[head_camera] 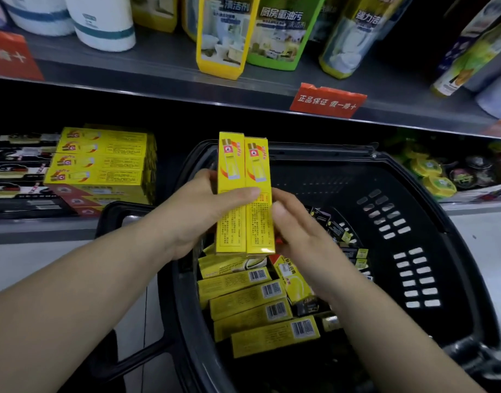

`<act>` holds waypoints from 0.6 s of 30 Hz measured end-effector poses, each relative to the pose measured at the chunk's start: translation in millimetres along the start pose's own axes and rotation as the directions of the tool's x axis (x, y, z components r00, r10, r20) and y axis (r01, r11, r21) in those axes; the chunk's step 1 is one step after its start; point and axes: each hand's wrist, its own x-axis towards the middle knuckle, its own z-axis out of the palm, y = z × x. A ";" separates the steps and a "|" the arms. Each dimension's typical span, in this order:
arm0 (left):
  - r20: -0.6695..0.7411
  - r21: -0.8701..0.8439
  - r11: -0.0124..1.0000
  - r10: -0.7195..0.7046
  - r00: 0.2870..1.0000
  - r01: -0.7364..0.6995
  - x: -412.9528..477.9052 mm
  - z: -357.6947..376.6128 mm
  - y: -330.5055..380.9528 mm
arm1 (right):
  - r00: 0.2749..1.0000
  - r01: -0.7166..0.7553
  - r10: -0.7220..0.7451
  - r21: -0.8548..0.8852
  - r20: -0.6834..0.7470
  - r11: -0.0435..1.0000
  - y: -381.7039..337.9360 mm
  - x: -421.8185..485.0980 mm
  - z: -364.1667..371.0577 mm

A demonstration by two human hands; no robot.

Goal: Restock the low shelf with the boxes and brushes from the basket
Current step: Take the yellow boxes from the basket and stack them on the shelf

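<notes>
Two long yellow boxes point(245, 177) stand upright side by side above the black basket point(430, 211). My left hand point(195, 217) grips them from the left, thumb across their fronts. My right hand point(297, 231) presses against their right edge. Several more yellow boxes point(257, 304) with barcodes lie in the basket, beside black-packaged brushes point(337, 231). On the low shelf point(39, 222) at the left, a stack of the same yellow boxes point(102, 163) sits next to black-carded brushes point(19, 165).
The upper shelf edge point(243, 86) overhangs the low shelf, carrying cleaner bottles, paper rolls and a red tag point(327, 101). Round yellow-lidded tins point(433, 177) lie on the low shelf to the right. The basket handle point(136, 355) sticks out at lower left.
</notes>
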 end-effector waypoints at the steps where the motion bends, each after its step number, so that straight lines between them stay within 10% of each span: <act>1: -0.013 0.019 1.000 -0.008 1.000 0.009 0.0 -0.6 0.2 | 1.000 -0.030 0.030 -0.022 -0.005 0.999 2.8 3.8 -10.1; 4: -0.023 0.055 0.998 -0.032 0.999 0.033 -0.6 0.0 -1.9 | 0.966 -0.241 0.191 -0.334 -0.177 0.911 33.4 23.3 -43.5; 8: -0.002 0.077 0.997 -0.021 1.000 0.021 -3.0 2.9 -1.5 | 0.817 -0.453 0.545 -0.793 -0.187 0.408 95.3 37.9 -57.0; 18: -0.002 0.047 0.999 -0.005 1.000 0.005 -4.3 -1.5 0.4 | 0.738 -0.588 0.650 -0.648 -0.183 0.485 134.7 35.9 -64.8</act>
